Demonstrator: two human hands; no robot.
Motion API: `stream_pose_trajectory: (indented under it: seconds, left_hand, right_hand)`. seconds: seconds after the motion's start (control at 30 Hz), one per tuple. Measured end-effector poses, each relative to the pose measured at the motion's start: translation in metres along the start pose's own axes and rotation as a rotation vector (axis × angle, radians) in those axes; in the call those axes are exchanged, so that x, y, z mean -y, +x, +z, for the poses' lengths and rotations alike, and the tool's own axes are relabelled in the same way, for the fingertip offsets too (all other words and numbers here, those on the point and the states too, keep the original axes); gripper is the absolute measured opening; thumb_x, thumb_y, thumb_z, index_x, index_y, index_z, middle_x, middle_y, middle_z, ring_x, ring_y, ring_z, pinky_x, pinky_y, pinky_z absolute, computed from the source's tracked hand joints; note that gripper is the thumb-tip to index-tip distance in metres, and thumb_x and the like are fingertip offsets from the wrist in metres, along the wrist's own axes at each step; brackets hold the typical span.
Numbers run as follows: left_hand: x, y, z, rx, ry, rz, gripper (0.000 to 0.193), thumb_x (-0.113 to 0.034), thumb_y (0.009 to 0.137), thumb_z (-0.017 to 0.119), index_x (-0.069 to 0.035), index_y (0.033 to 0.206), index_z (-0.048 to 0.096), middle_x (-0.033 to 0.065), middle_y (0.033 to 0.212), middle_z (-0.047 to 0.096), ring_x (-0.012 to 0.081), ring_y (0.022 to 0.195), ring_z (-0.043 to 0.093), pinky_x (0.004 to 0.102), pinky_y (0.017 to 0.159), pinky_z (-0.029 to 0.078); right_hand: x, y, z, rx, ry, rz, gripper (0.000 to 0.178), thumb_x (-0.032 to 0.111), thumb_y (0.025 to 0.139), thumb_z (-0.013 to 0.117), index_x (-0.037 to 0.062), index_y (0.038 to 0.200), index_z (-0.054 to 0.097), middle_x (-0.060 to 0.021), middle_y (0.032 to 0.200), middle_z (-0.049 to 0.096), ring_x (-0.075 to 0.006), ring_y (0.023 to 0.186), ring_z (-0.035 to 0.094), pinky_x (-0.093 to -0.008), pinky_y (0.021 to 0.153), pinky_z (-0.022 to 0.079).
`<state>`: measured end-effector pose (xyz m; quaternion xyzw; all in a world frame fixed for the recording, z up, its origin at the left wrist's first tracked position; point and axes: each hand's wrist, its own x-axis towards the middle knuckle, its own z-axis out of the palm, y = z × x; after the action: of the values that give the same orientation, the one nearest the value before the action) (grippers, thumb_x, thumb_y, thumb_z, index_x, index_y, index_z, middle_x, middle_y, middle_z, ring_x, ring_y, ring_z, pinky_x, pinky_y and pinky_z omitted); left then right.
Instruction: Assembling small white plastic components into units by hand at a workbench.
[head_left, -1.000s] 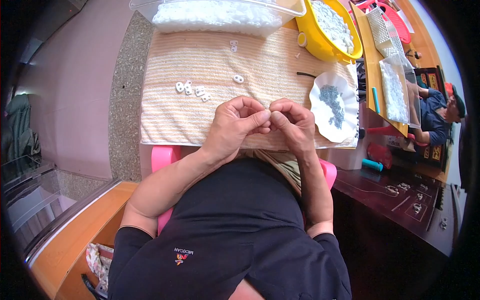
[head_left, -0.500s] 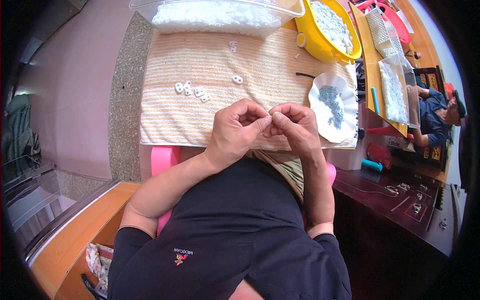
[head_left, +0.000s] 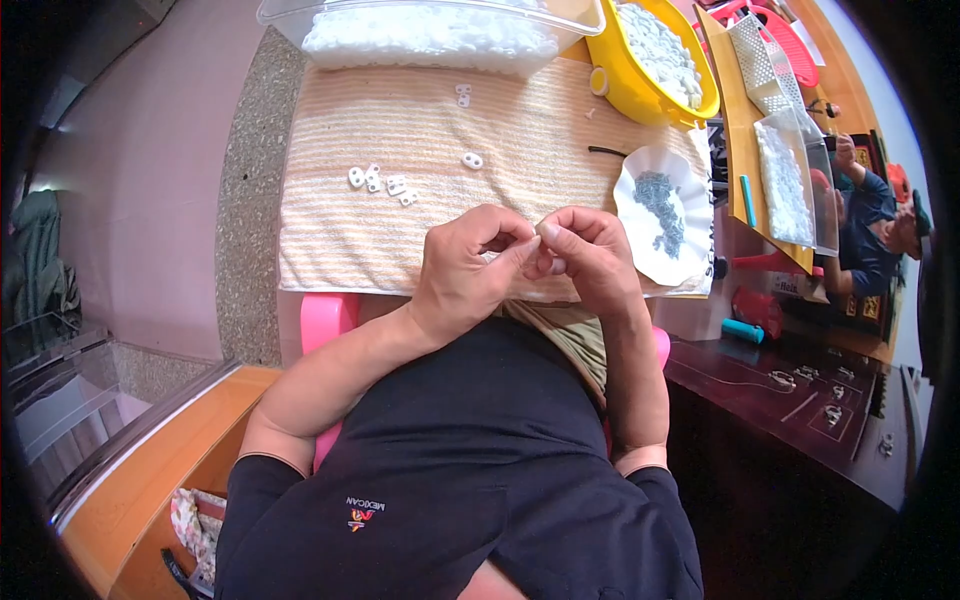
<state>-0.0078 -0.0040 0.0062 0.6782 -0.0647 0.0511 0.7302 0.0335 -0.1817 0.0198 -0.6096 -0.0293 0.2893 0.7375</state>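
Note:
My left hand (head_left: 468, 262) and my right hand (head_left: 592, 256) meet fingertip to fingertip above the near edge of a striped towel (head_left: 345, 235). Both are closed in a pinch. A pale bit shows inside the curl of my left fingers, but the fingers hide what they hold. Beyond them lies a white two-holed plastic piece (head_left: 472, 160). Several similar white pieces (head_left: 397, 185) are grouped to the left, and another small white piece (head_left: 463, 95) lies farther back. Right of my right hand, a white fluted paper dish (head_left: 638, 235) holds many small dark grey parts (head_left: 660, 205).
A clear bin (head_left: 590, 22) of white pieces stands at the back, beside a yellow basin (head_left: 612, 75) of white parts. A thin black stick (head_left: 606, 151) lies near the dish. At the right, a person (head_left: 868, 215) sits by a wooden table (head_left: 735, 110) with another clear tray (head_left: 790, 190).
My fingers have shifted slightly while staying pinched together, and a pale bit now shows in my left hand. The person at the right has raised a hand.

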Motion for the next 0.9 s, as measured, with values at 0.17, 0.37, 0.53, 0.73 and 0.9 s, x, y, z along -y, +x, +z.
stream_pose_trajectory:
  seconds: [0.17, 0.37, 0.53, 0.73, 0.9]
  left_hand:
    - [-0.001, 0.000, 0.001, 0.004, -0.010, -0.013, 0.008, -0.002, 0.085, 0.069, -0.001, 0.088, 0.062, 0.0044, 0.084, 0.066, 0.0083, 0.079, 0.063, 0.0218, 0.066, 0.051]
    - [-0.003, 0.002, 0.001, 0.023, -0.235, -0.180, 0.007, -0.002, 0.087, 0.067, -0.001, 0.091, 0.062, 0.0026, 0.083, 0.066, 0.0069, 0.076, 0.062, 0.0209, 0.066, 0.051]
    - [-0.006, 0.003, -0.001, 0.028, -0.286, -0.212, 0.007, -0.002, 0.087, 0.067, 0.000, 0.091, 0.062, 0.0025, 0.083, 0.065, 0.0064, 0.075, 0.061, 0.0205, 0.067, 0.050]
    - [-0.002, 0.006, -0.003, 0.005, -0.348, -0.205, 0.005, 0.000, 0.088, 0.063, 0.003, 0.090, 0.060, 0.0057, 0.081, 0.066, 0.0098, 0.075, 0.065, 0.0231, 0.068, 0.054]
    - [-0.002, 0.006, -0.005, -0.044, -0.368, -0.216, 0.010, -0.002, 0.086, 0.068, 0.000, 0.092, 0.061, 0.0028, 0.082, 0.064, 0.0066, 0.074, 0.060, 0.0203, 0.067, 0.050]
  right_hand:
    - [0.000, -0.001, 0.000, 0.013, 0.038, -0.021, 0.016, 0.014, 0.091, 0.062, -0.0023, 0.091, 0.063, -0.0056, 0.073, 0.064, -0.0117, 0.065, 0.062, -0.0263, 0.064, 0.053]
    - [0.004, -0.002, 0.003, 0.021, 0.046, -0.042, 0.015, 0.011, 0.092, 0.060, -0.0032, 0.093, 0.062, -0.0067, 0.079, 0.064, -0.0118, 0.068, 0.062, -0.0292, 0.069, 0.056]
    - [0.005, -0.002, 0.004, 0.025, 0.031, -0.057, 0.016, 0.012, 0.092, 0.059, -0.0037, 0.095, 0.062, -0.0068, 0.080, 0.064, -0.0120, 0.070, 0.062, -0.0286, 0.070, 0.056]
    - [0.010, -0.001, 0.008, -0.013, -0.119, -0.093, 0.017, 0.012, 0.093, 0.059, -0.0042, 0.096, 0.061, -0.0068, 0.082, 0.064, -0.0120, 0.073, 0.063, -0.0256, 0.069, 0.053]
    - [0.011, 0.004, 0.004, -0.011, -0.333, -0.159, 0.016, 0.012, 0.094, 0.058, -0.0042, 0.096, 0.060, -0.0047, 0.082, 0.062, -0.0119, 0.073, 0.062, -0.0262, 0.068, 0.054]
